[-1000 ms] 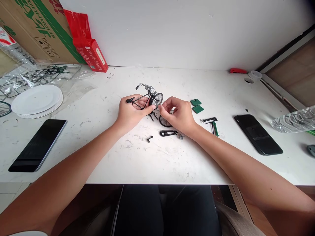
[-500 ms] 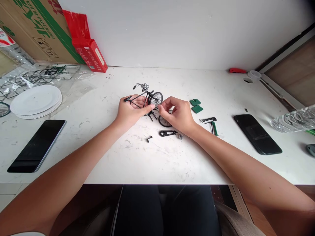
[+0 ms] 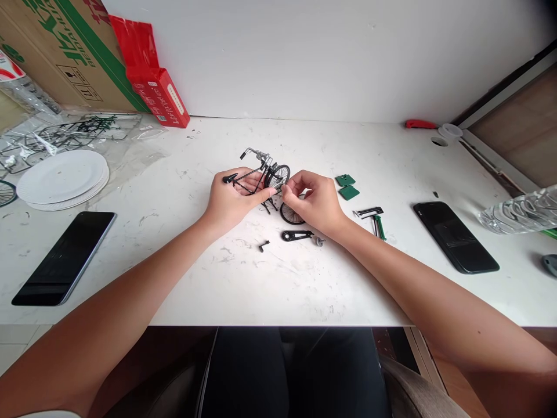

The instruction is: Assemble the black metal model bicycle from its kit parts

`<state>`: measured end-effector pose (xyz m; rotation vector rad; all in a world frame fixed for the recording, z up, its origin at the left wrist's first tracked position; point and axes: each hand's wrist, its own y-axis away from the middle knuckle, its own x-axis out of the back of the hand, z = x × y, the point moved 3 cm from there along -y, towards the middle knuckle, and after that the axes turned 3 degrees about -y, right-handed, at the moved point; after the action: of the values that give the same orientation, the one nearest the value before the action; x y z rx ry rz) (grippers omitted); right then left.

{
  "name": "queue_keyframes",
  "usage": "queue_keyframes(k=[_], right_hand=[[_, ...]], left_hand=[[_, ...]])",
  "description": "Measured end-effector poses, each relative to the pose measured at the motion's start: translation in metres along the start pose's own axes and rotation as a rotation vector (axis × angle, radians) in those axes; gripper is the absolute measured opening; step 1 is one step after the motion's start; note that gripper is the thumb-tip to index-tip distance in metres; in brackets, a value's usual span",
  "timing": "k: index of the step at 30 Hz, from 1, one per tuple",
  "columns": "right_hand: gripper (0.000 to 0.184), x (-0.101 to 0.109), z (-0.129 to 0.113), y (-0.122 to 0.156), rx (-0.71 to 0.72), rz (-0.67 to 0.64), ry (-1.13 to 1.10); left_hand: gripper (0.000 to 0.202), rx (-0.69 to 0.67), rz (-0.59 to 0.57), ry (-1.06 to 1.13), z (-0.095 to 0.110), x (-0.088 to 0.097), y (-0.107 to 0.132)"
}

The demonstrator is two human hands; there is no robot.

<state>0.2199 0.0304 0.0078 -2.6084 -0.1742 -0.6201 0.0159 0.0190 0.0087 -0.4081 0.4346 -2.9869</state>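
Note:
My left hand [image 3: 227, 200] is closed round a black model bicycle [image 3: 275, 169], thumb on top and fingers behind the frame. The bicycle has silver handlebars, a black saddle and one spoked wheel at its right end. Beside that wheel, my right hand [image 3: 314, 197] pinches a thin silvery piece, mostly covered by thumb and forefinger. Beneath the right hand a loose spoked wheel [image 3: 290, 216] lies on the table, partly hidden. Nearer me are a black chain guard-like part [image 3: 296, 235], a small grey round part [image 3: 319, 241] and a small black crank-shaped part [image 3: 263, 246].
Two green plates [image 3: 348, 192] and a green-black part [image 3: 379, 227] lie to the right. Phones rest at left [image 3: 65, 258] and right [image 3: 456, 237]. White paper plates [image 3: 63, 177], part frames [image 3: 87, 130], a red box [image 3: 163, 98] and a clear bottle [image 3: 520, 210] stand around.
The model bicycle has turned and shifted slightly right in my left hand, its handlebars and saddle moving right. My right hand stays almost in place, still pinching beside the wheel.

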Motion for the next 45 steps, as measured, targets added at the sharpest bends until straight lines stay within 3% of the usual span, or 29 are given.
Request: queue_keyframes(k=[6, 27, 36, 45], right_hand=[[0.018, -0.0019, 0.0051, -0.001, -0.05, 0.002, -0.059], [0.018, 0.0009, -0.0019, 0.0018, 0.1, 0.056, 0.054], [0.02, -0.0004, -0.0012, 0.0016, 0.055, 0.057, -0.006], [0.019, 0.0001, -0.0018, 0.0017, 0.106, 0.067, 0.049]], left_hand=[[0.026, -0.031, -0.036, -0.019, 0.0027, -0.0005, 0.0007], [0.031, -0.003, -0.029, 0.017, -0.0021, -0.002, 0.0], [0.027, -0.044, -0.025, -0.006, -0.0006, -0.0015, -0.0003], [0.024, -0.076, -0.047, 0.009, 0.0043, 0.0007, 0.0017]])
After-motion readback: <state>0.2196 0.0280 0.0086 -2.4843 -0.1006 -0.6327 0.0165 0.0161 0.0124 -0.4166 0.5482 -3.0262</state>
